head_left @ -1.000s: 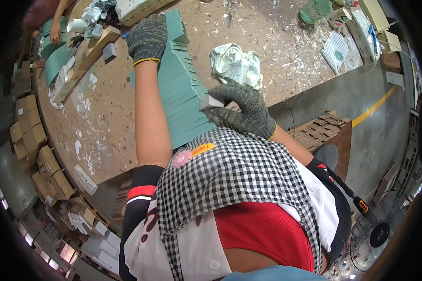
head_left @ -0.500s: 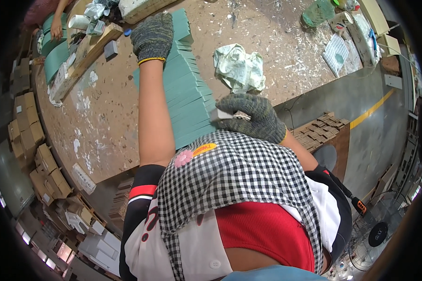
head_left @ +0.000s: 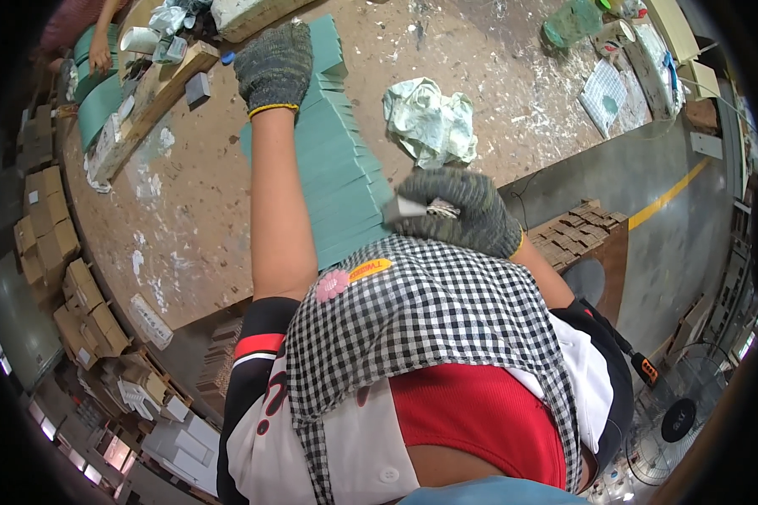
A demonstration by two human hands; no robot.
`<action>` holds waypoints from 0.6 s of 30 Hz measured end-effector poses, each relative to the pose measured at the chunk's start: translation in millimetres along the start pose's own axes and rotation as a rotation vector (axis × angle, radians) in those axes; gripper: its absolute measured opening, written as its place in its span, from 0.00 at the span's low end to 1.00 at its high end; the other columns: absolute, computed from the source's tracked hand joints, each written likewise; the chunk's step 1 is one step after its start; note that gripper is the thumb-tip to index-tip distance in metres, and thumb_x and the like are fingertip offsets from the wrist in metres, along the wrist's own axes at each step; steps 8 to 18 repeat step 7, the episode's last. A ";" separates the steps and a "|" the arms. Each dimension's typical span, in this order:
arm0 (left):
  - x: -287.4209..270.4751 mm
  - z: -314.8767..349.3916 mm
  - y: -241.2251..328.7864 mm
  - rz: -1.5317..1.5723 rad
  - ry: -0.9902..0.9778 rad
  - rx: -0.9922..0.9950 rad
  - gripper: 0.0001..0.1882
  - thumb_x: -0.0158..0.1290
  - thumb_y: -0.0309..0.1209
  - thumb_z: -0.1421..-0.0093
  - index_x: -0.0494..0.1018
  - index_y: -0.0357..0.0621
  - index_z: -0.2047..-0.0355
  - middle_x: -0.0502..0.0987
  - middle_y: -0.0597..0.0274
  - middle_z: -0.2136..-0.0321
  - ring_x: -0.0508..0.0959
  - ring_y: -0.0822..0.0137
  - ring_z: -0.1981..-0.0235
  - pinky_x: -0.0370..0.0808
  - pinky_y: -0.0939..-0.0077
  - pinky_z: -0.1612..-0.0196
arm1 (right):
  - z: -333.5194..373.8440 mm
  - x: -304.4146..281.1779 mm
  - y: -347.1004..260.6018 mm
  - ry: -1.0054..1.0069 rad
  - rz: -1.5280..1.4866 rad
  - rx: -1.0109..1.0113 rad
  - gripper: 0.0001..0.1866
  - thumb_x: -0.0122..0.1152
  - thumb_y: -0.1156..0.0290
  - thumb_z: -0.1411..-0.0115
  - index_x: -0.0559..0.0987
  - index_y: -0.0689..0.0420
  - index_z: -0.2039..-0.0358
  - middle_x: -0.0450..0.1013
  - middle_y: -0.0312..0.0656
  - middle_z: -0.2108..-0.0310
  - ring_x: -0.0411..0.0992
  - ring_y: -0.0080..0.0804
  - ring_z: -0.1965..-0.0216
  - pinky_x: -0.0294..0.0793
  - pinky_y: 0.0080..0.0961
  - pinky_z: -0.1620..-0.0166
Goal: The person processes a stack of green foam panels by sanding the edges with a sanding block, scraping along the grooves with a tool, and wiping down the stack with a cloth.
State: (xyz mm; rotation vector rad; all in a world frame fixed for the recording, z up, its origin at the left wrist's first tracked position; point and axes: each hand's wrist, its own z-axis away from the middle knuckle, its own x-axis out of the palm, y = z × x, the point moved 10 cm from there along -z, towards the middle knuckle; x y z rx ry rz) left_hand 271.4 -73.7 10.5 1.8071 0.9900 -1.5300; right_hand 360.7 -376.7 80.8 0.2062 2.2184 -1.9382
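Overlapping teal-green strips (head_left: pixel 337 168) lie in a long fanned row on the workbench, their right ends stepped and uneven. My left hand (head_left: pixel 274 67), in a dark knitted glove with a yellow cuff, presses down on the far left part of the row. Its fingers look bent and close together, with the tips hidden. Near my apron, my right hand (head_left: pixel 463 210), gloved the same way, is closed around a small grey block (head_left: pixel 406 209). The block's end meets the strips' right edge. Something pale and twisted shows between the right fingers; I cannot make out what it is.
A crumpled pale cloth (head_left: pixel 429 122) lies beyond my right hand. Another grey block (head_left: pixel 198 89) sits by a wooden beam (head_left: pixel 173 84) at left. A green bottle (head_left: pixel 568 29) stands far right. Another person's hand (head_left: pixel 99 55) touches green pieces at far left.
My right hand and the grey block have shifted slightly to the right along the strips' edge. My left hand stays in place.
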 end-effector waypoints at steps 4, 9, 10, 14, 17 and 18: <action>-4.3 3.3 6.7 -0.015 -0.187 -0.087 0.27 0.33 0.47 0.28 0.76 0.48 0.46 0.77 0.52 0.45 0.76 0.50 0.43 0.70 0.53 0.39 | -17.3 -11.8 15.0 0.212 0.047 0.049 0.22 0.71 0.65 0.40 0.79 0.56 0.46 0.80 0.48 0.53 0.81 0.38 0.53 0.81 0.31 0.51; -3.0 0.4 4.8 -0.031 -0.250 -0.092 0.28 0.33 0.50 0.27 0.76 0.48 0.44 0.77 0.51 0.44 0.76 0.51 0.43 0.69 0.52 0.38 | -20.0 -0.9 19.9 0.142 0.177 0.075 0.23 0.71 0.64 0.39 0.78 0.55 0.44 0.79 0.48 0.50 0.81 0.41 0.52 0.81 0.33 0.50; -3.0 0.4 4.8 -0.031 -0.250 -0.092 0.28 0.33 0.50 0.27 0.76 0.48 0.44 0.77 0.51 0.44 0.76 0.51 0.43 0.69 0.52 0.38 | -20.0 -0.9 19.9 0.142 0.177 0.075 0.23 0.71 0.64 0.39 0.78 0.55 0.44 0.79 0.48 0.50 0.81 0.41 0.52 0.81 0.33 0.50; -3.0 0.4 4.8 -0.031 -0.250 -0.092 0.28 0.33 0.50 0.27 0.76 0.48 0.44 0.77 0.51 0.44 0.76 0.51 0.43 0.69 0.52 0.38 | -20.0 -0.9 19.9 0.142 0.177 0.075 0.23 0.71 0.64 0.39 0.78 0.55 0.44 0.79 0.48 0.50 0.81 0.41 0.52 0.81 0.33 0.50; -3.0 0.4 4.8 -0.031 -0.250 -0.092 0.28 0.33 0.50 0.27 0.76 0.48 0.44 0.77 0.51 0.44 0.76 0.51 0.43 0.69 0.52 0.38 | -20.0 -0.9 19.9 0.142 0.177 0.075 0.23 0.71 0.64 0.39 0.78 0.55 0.44 0.79 0.48 0.50 0.81 0.41 0.52 0.81 0.33 0.50; -3.0 0.4 4.8 -0.031 -0.250 -0.092 0.28 0.33 0.50 0.27 0.76 0.48 0.44 0.77 0.51 0.44 0.76 0.51 0.43 0.69 0.52 0.38 | -20.0 -0.9 19.9 0.142 0.177 0.075 0.23 0.71 0.64 0.39 0.78 0.55 0.44 0.79 0.48 0.50 0.81 0.41 0.52 0.81 0.33 0.50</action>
